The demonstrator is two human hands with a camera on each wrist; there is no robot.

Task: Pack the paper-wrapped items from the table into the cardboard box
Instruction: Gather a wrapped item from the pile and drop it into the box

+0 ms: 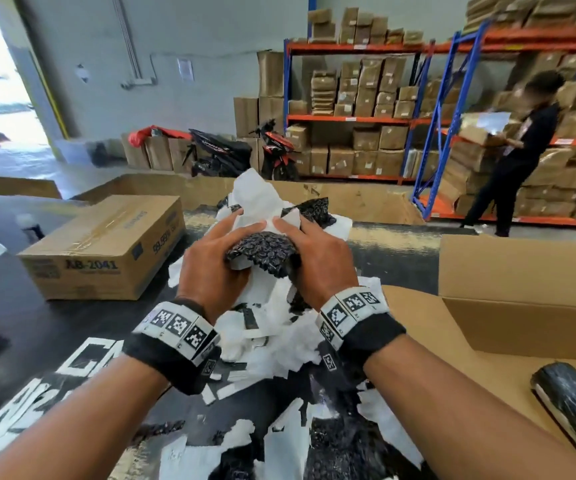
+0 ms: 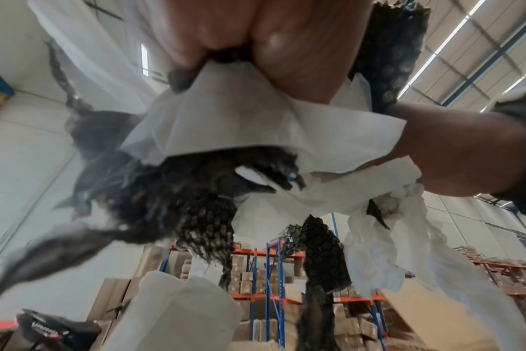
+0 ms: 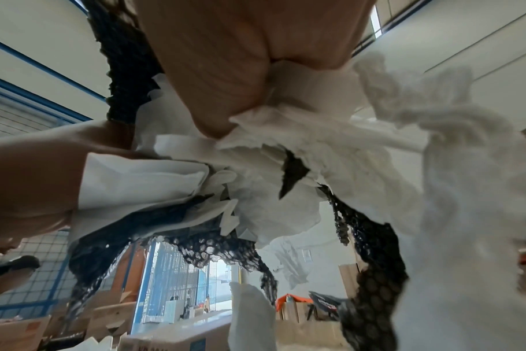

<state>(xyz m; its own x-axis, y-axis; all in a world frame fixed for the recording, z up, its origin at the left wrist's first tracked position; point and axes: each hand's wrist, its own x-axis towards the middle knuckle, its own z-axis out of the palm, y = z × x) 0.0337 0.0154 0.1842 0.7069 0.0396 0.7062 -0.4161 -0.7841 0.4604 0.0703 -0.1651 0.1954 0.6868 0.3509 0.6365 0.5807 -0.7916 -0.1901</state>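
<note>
Both forearms reach forward; the left hand (image 1: 215, 258) and right hand (image 1: 317, 258) grip a crumpled bundle of white paper and black bubble wrap (image 1: 262, 252) above the dark table (image 1: 37, 327). An open brown cardboard box (image 1: 522, 299) sits right, warehouse shelving (image 1: 348, 117) behind.

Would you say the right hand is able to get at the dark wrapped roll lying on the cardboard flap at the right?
Probably not as things stand: the right hand grips the paper-and-mesh bundle together with the left hand. The path to the dark wrapped roll looks clear, so it could reach after letting go.
</note>
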